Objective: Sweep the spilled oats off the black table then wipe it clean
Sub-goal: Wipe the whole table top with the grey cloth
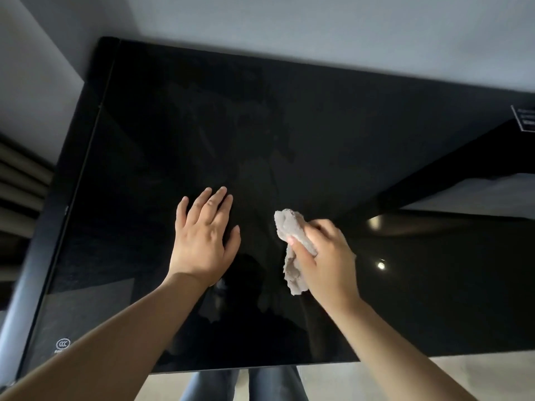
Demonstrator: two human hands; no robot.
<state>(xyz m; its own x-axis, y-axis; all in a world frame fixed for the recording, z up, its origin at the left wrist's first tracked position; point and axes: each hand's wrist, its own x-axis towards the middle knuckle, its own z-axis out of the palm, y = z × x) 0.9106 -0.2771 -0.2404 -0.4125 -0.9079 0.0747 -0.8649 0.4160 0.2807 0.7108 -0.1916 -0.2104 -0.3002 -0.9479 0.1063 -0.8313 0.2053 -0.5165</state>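
The left hand (205,238) lies palm down on the black table (289,125), a little left of the middle. Its fingers are straight and slightly spread, pointing toward the far edge, and it holds nothing. Just to its right, with a gap between them, the right hand (321,256) has its fingers and thumb curled round a crumpled grey-beige cloth (288,225), gripping it at the middle. The cloth's long axis runs roughly from far to near. Its bunched end sticks out past the fingers toward the far left, and a ragged tail trails back beside the wrist toward the near edge. Whether the cloth presses on the surface cannot be told. Faint streaks show on the glossy top beyond the hands. A white-framed label (525,120) sits at the far right, a small round mark (63,344) at the near left corner.
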